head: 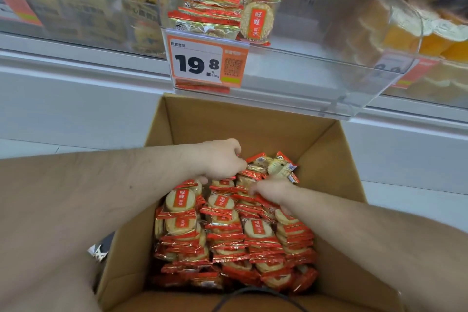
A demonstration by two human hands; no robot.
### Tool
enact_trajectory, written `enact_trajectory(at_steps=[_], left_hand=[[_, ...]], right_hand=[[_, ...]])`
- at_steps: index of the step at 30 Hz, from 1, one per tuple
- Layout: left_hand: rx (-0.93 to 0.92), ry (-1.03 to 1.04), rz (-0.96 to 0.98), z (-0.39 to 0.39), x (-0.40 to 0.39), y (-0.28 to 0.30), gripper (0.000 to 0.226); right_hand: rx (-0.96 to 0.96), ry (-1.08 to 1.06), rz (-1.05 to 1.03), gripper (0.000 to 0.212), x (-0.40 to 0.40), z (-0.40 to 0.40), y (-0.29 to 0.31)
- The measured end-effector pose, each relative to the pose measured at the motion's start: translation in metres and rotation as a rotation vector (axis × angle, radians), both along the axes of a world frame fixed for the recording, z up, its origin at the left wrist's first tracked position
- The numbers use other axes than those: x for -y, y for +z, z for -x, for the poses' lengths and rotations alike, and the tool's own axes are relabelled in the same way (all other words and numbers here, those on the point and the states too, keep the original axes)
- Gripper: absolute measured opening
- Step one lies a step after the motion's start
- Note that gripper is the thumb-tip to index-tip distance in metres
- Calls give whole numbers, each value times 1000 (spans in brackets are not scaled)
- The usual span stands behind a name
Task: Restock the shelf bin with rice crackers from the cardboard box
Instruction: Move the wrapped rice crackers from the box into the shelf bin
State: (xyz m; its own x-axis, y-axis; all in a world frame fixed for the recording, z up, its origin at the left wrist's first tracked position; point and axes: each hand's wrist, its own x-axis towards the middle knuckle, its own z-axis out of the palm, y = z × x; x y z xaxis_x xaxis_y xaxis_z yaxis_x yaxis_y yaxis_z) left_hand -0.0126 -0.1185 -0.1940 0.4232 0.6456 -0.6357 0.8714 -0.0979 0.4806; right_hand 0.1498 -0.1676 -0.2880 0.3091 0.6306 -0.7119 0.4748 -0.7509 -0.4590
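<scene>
Rice crackers in red-and-gold foil packets are filling the open brown cardboard box below you, standing on edge in tight rows from the near wall to about the middle. Your left hand is reaching in from the left, its fingers curling down onto the far end of the packet rows and pinching at the wrappers there. Your right hand is coming in from the right, just near of the left one, its fingers curling into the same cluster of packets and gripping them; the two hands are lying close together. A few loose packets are sitting tilted just beyond your fingers, at the far end of the pile. Farther off and above the box, the clear plastic shelf bin is holding a short stack of the same packets in its left part, with one packet standing upright against the stack's right side. An orange-and-white price tag reading 19.8 is hanging on the bin's front. To the left, a neighbouring clear bin is holding pale yellow pastries, blurred. To the right, another bin is holding orange-coloured goods.
</scene>
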Motion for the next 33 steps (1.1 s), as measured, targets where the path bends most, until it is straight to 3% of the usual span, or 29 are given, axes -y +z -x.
enact_trajectory(at_steps=[4, 8, 11, 15, 18, 21, 24, 28, 33], left_hand=[[297, 457, 244, -6, 3, -5, 55], [482, 637, 216, -9, -2, -13, 30], [425, 616, 129, -3, -9, -19, 34], [304, 471, 89, 2, -8, -20, 40], [276, 407, 83, 2, -9, -19, 42], [280, 381, 111, 2, -10, -19, 42], [273, 349, 108, 2, -10, -18, 46], [309, 328, 114, 5, -10, -15, 64], [377, 301, 97, 5, -4, -4, 89]], right_hand=[[-171, 17, -271, 41, -10, 20, 38], [-348, 46, -419, 35, -26, 20, 55], [-259, -68, -444, 19, -34, -2, 39], [326, 335, 11, 13, -27, -47, -29], [389, 512, 293, 36, -5, -67, -76], [391, 485, 408, 51, 13, -69, -93], [446, 495, 405, 57, 11, -64, -81], [382, 458, 252, 34, -7, -47, -26], [84, 136, -82, 60, 6, -23, 53]])
